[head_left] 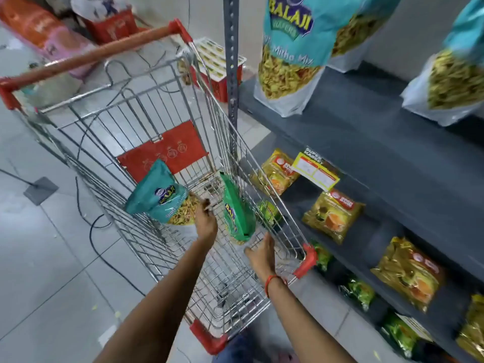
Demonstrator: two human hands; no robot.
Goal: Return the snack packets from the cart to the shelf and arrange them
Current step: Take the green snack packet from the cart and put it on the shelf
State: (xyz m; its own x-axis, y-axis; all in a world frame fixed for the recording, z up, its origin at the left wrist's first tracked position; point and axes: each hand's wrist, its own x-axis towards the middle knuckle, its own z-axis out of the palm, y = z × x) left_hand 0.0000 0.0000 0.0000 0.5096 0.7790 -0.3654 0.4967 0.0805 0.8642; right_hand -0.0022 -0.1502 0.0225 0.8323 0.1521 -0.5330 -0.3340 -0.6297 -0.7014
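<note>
Both arms reach down into the silver wire shopping cart with red plastic corner guards and a red push handle [167, 142], which stands just left of the dark grey metal shelving unit [366, 142]. Inside the cart's basket, toward its left wall, the left hand [205, 224] has its fingers curled on the lower right edge of a teal plastic snack packet with yellow mix showing through its clear lower part [162, 197], holding it tilted above the basket floor. Toward the cart's right wall a green plastic snack packet with a blue and yellow logo [237, 216] stands nearly upright and seen edge-on; the right hand [262, 254] lies just below its bottom end, palm turned down and fingers loosely spread, touching or almost touching the packet, though whether it grips cannot be told. An orange thread band [271, 282] circles the right wrist. On the shelving unit's top level, right of the cart, stand two large teal snack packets of the same brand [290, 48] [455, 82]. On its lower levels lie yellow packets [332, 216] and small green packets [358, 292].
</note>
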